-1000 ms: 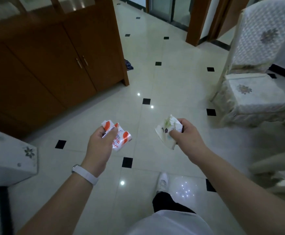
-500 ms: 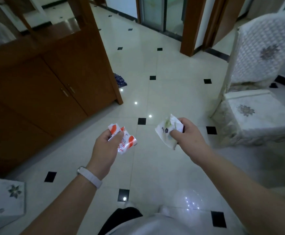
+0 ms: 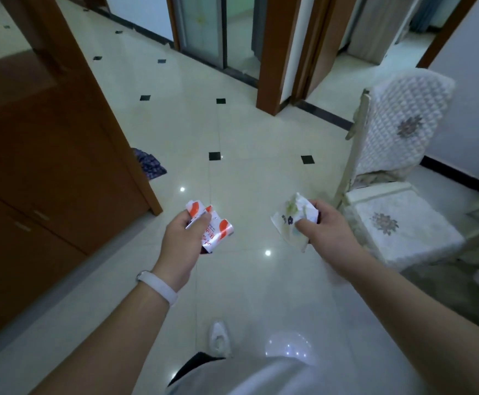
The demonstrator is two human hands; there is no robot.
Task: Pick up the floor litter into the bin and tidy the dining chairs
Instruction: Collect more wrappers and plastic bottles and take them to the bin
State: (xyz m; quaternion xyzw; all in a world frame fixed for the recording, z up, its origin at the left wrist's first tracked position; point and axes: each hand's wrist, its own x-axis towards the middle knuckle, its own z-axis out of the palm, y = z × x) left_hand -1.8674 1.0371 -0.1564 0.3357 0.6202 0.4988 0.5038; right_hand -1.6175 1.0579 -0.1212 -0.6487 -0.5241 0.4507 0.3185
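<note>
While each hand [image 3: 179, 243] [image 3: 328, 226] clutches one wrapper [image 3: 215, 230] [image 3: 292, 220], one chair [image 3: 398, 178] stands.

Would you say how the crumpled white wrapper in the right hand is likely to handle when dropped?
The crumpled white wrapper looks thin and creased, so probably floppy and very light. Pinched in the right hand, its loose corner hangs free, so it may flutter.

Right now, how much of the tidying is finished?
Some litter is already off the floor: the left hand holds a red and white wrapper and the right hand a crumpled paper. No bin is in view, so both still need dropping in. The covered chair stands out on the floor, not yet tidied.
</note>
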